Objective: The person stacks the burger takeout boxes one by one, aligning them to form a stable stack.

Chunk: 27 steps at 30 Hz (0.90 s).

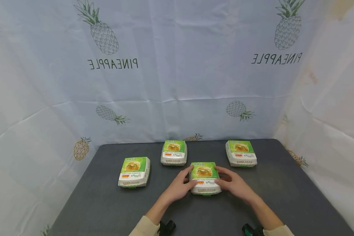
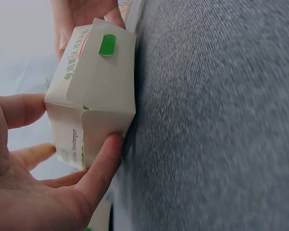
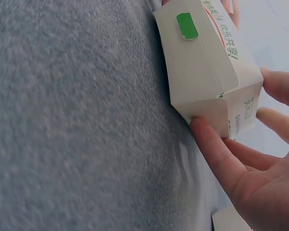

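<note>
Both hands hold one green-and-white burger box (image 1: 205, 183) between them, close over the dark table in the middle of the head view. My left hand (image 1: 177, 187) grips its left side, with thumb and fingertips spread along the edges. On the opposite side my right hand (image 1: 237, 186) grips it in the same way. The wrist views show the closed carton (image 2: 108, 86) with a green tab on its front flap. In the right wrist view, fingertips of the right hand (image 3: 265, 180) touch its lower edge and side.
Three more such burger boxes lie on the dark table (image 1: 106, 209): a left box (image 1: 134, 172), a back box (image 1: 174, 152) and a back-right box (image 1: 241, 153). A white pineapple-print curtain (image 1: 177, 75) borders the back and sides.
</note>
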Each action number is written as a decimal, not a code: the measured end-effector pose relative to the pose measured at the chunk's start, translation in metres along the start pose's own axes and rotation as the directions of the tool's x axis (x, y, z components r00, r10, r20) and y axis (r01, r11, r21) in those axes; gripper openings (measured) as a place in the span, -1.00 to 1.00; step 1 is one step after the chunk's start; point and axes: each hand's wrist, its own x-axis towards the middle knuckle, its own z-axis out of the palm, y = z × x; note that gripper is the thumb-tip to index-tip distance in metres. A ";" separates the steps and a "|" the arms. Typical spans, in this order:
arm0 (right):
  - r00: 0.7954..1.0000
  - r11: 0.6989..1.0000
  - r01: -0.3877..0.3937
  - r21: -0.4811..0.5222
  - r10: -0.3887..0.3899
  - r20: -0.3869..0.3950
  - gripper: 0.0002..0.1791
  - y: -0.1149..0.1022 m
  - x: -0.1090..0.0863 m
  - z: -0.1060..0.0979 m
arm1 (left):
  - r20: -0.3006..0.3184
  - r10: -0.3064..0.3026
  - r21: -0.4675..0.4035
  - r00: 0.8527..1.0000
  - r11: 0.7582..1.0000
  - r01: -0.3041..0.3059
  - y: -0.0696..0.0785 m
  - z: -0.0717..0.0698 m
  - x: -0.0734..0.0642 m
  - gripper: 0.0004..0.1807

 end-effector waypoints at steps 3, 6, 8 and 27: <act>1.000 1.000 0.008 0.009 -0.008 0.008 -0.24 0.000 0.000 0.004 | 0.004 -0.005 -0.013 1.000 1.000 0.005 -0.001 -0.003 -0.004 -0.30; 1.000 1.000 0.018 0.020 -0.019 0.019 -0.24 -0.001 -0.001 0.008 | 0.009 0.012 -0.025 1.000 1.000 -0.011 -0.002 -0.006 -0.008 -0.31; 0.999 0.999 0.022 0.023 -0.022 0.024 -0.24 -0.002 -0.001 0.011 | 0.012 0.007 -0.026 1.000 1.000 -0.006 -0.002 -0.009 -0.011 -0.30; 0.995 0.998 0.061 0.011 -0.062 0.073 -0.26 -0.004 -0.011 0.029 | 0.048 -0.006 0.013 0.999 1.000 0.006 -0.009 -0.022 -0.037 -0.29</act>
